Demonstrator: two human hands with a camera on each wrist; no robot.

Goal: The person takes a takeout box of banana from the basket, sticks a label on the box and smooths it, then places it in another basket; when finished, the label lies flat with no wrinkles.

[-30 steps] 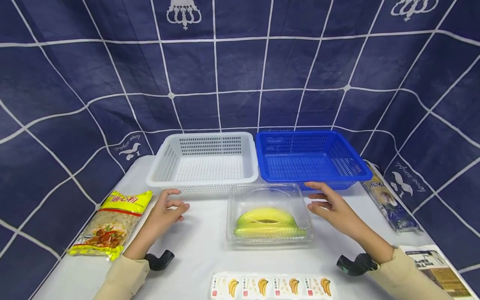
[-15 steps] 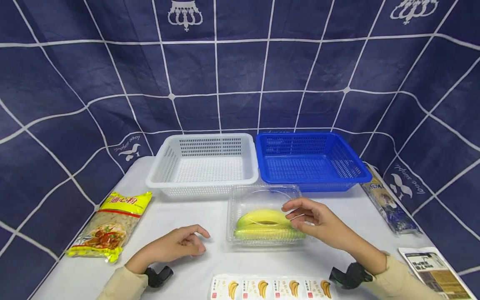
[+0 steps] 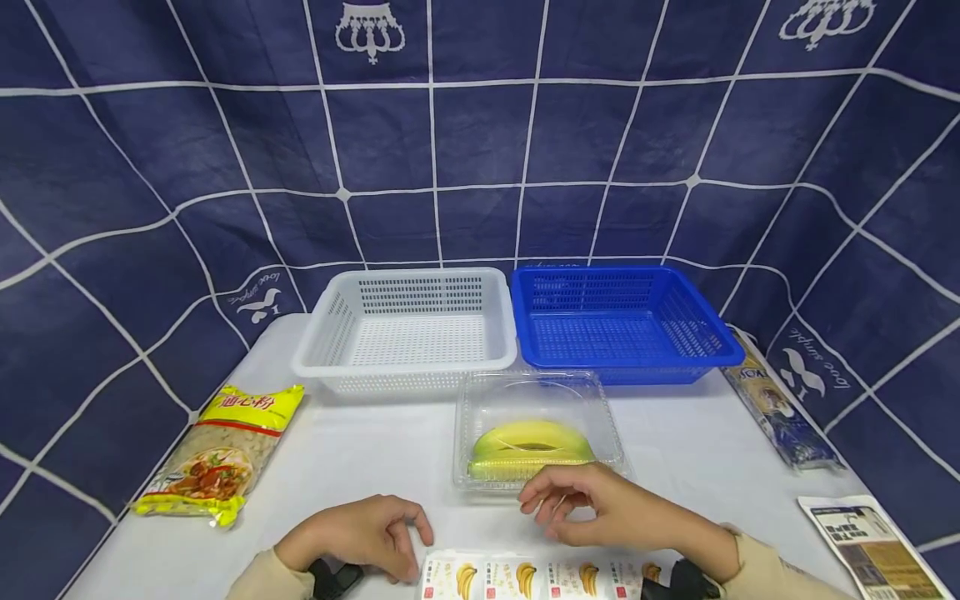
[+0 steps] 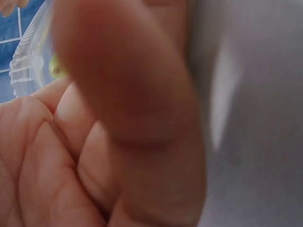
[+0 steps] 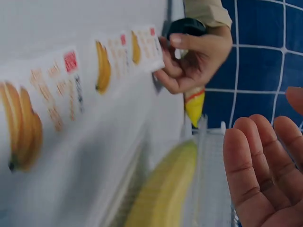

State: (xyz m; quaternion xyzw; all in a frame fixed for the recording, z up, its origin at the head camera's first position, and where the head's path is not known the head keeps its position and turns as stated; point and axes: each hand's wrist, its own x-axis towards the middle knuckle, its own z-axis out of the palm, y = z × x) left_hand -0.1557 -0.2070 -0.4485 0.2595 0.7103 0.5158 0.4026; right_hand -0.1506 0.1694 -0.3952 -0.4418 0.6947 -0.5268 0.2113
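Observation:
A white strip of banana-printed stickers lies along the front of the table. At its left end is my left hand, fingers bent and thumb apart from the index finger, fingertips right at the strip's edge. My right hand hovers between the strip and the clear plastic box, its fingers loosely bent with nothing in them. Inside the lidded clear box sits a yellow-green banana. In the right wrist view the stickers run toward the left hand. A blurred finger fills much of the left wrist view.
Behind the box stand a white basket and a blue basket, side by side. A yellow bag of pasta lies at left. On the right are a blue-and-tan packet and a printed brown-and-white packet.
The left hand has come down and toward me from beside the white basket to the sticker strip's end. The right hand has moved left and toward me, from the box's right side to its front.

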